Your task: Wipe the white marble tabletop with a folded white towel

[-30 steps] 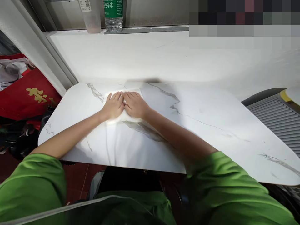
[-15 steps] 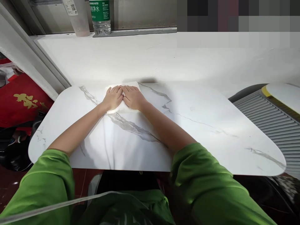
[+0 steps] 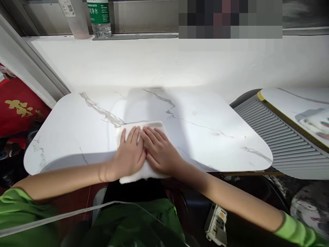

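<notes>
A folded white cloth [image 3: 138,128] lies at the near edge of a white marble-patterned table [image 3: 205,137]. My left hand [image 3: 130,154] rests flat on the cloth's left half, fingers stretched out. My right hand [image 3: 160,151] lies flat beside it on the right half, fingers spread, the two hands touching. The cloth's near edge reaches past the table's front edge. Both arms wear green sleeves.
A white ledge [image 3: 154,61] runs behind the table, with a green-labelled water bottle [image 3: 99,19] and a clear cup [image 3: 73,19] at its back. A grey slatted surface [image 3: 277,133] and another tabletop [image 3: 295,103] stand at the right. Red fabric [image 3: 17,109] lies at the left.
Both hands have slid the cloth from the table's far edge back to its near edge, staying flat on it. The view has shifted with the head.
</notes>
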`<state>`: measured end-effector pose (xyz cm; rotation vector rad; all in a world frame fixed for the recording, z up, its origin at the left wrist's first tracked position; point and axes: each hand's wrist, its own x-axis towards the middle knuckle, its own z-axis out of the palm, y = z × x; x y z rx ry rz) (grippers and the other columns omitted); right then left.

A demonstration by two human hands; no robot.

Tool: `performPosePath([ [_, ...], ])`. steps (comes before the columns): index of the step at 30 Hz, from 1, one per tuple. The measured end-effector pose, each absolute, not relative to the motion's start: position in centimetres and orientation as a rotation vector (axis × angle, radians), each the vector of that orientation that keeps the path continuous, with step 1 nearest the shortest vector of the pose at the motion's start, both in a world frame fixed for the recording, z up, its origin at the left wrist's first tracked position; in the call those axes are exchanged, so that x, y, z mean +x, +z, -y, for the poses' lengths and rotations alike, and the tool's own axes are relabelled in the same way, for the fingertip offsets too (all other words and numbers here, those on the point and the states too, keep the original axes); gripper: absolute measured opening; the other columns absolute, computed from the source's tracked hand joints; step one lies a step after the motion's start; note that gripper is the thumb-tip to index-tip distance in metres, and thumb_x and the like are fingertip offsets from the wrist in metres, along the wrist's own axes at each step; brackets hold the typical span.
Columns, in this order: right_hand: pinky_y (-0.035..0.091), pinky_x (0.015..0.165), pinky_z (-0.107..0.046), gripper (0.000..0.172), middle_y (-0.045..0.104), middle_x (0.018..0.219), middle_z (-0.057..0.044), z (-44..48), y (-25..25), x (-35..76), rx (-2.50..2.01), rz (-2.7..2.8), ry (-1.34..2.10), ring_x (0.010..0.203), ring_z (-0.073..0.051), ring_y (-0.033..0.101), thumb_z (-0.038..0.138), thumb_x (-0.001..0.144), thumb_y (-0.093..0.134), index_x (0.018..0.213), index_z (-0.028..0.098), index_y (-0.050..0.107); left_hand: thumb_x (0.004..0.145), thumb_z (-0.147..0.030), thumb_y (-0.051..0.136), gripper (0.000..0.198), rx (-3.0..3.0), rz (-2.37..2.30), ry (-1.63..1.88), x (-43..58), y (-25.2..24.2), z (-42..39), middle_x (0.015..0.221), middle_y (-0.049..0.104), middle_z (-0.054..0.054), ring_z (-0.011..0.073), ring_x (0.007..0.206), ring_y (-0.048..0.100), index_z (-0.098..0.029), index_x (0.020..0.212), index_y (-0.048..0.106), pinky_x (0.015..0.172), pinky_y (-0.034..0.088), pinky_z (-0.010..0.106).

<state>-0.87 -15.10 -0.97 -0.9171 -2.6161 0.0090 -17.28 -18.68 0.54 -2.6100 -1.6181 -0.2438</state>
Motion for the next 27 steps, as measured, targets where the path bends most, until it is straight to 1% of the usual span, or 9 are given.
performPosePath([
  [4, 0.034, 0.114, -0.056, 0.061, 0.049, 0.145, -0.025, 16.6, -0.8, -0.1, -0.940, 2.600, 0.048, 0.140, -0.033, 0.039, 0.024, 0.089, 0.036, 0.144, 0.000, 0.041, 0.099, -0.025, 0.028, 0.053, -2.672, 1.546, -0.239, -16.9, 0.8, 19.9, 0.154, 0.037, 0.026, 0.0365, 0.148, 0.027, 0.000, 0.145, 0.039, 0.120, 0.017, 0.059],
  [8, 0.035, 0.112, -0.057, 0.061, 0.050, 0.143, -0.025, 14.5, -0.8, -0.1, -0.905, 2.593, 0.104, 0.137, -0.034, 0.042, 0.024, 0.086, 0.038, 0.142, 0.001, 0.043, 0.099, -0.025, 0.028, 0.054, -2.666, 1.570, -0.232, -16.9, 0.6, 18.1, 0.153, 0.038, 0.027, 0.0372, 0.148, 0.027, 0.002, 0.145, 0.038, 0.120, 0.017, 0.059],
  [12, 0.036, 0.111, -0.055, 0.058, 0.053, 0.141, -0.023, 9.4, -0.6, -0.2, -0.896, 2.583, 0.141, 0.133, -0.033, 0.046, 0.022, 0.085, 0.038, 0.139, 0.003, 0.046, 0.098, -0.022, 0.029, 0.054, -2.624, 1.687, -0.218, -16.4, 0.3, 13.3, 0.153, 0.038, 0.027, 0.0363, 0.147, 0.029, 0.002, 0.145, 0.037, 0.120, 0.017, 0.059],
  [17, 0.036, 0.110, -0.050, 0.056, 0.056, 0.138, -0.021, 1.2, -0.6, -0.5, -0.966, 2.556, 0.154, 0.127, -0.031, 0.051, 0.018, 0.086, 0.034, 0.138, 0.003, 0.047, 0.098, -0.020, 0.025, 0.053, -2.637, 1.742, -0.265, -15.9, 0.2, 4.6, 0.154, 0.036, 0.026, 0.0343, 0.147, 0.029, 0.003, 0.144, 0.037, 0.119, 0.017, 0.059],
  [21, 0.038, 0.107, -0.050, 0.054, 0.059, 0.137, -0.017, -4.2, -0.7, -0.8, -1.072, 2.497, 0.150, 0.125, -0.031, 0.053, 0.017, 0.086, 0.034, 0.137, 0.008, 0.047, 0.098, -0.021, 0.027, 0.052, -2.660, 1.745, -0.286, -15.8, 0.1, -1.5, 0.155, 0.035, 0.024, 0.0317, 0.147, 0.029, 0.000, 0.145, 0.037, 0.120, 0.015, 0.056],
  [24, 0.037, 0.108, -0.049, 0.054, 0.058, 0.140, -0.015, -6.5, -0.8, -0.9, -1.149, 2.474, 0.148, 0.127, -0.030, 0.052, 0.015, 0.086, 0.034, 0.137, 0.010, 0.048, 0.098, -0.020, 0.026, 0.052, -2.655, 1.763, -0.293, -15.7, 0.0, -4.0, 0.156, 0.035, 0.022, 0.0306, 0.147, 0.029, -0.001, 0.146, 0.037, 0.121, 0.015, 0.054],
  [27, 0.034, 0.110, -0.048, 0.055, 0.055, 0.143, -0.015, -7.1, -1.0, -0.9, -1.180, 2.467, 0.152, 0.131, -0.029, 0.049, 0.015, 0.087, 0.033, 0.140, 0.008, 0.046, 0.099, -0.020, 0.025, 0.053, -2.640, 1.764, -0.299, -15.6, 0.1, -4.6, 0.157, 0.034, 0.022, 0.0305, 0.148, 0.028, -0.001, 0.147, 0.036, 0.121, 0.015, 0.053],
])
